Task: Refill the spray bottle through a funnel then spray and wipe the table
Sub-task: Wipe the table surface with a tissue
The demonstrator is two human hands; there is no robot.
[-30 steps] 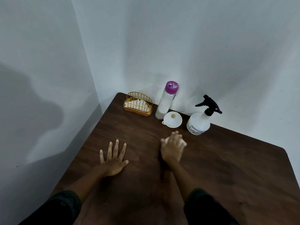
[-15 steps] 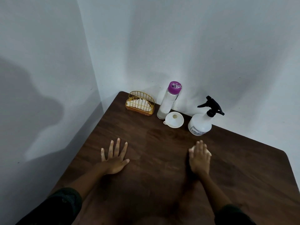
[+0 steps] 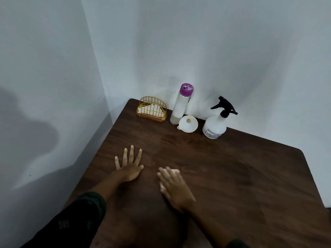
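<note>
Wiping stage, evidently: right hand, fingers flat, presses cloth to surface. The left hand lies spread flat, likely bracing. The spray bottle stands rearward beside funnel, clear of strokes.

No word or number could be read from where I stood. The spray bottle carried a white label low on its front, a framed box with a heavier line of print along the top and finer lines beneath it, but the letters were too small and soft to make out. The purple cap of the tall bottle bore dark and pale marks, a logo or a pattern; I could not tell which. A faint pale motif showed on the left sleeve, also illegible.
</note>
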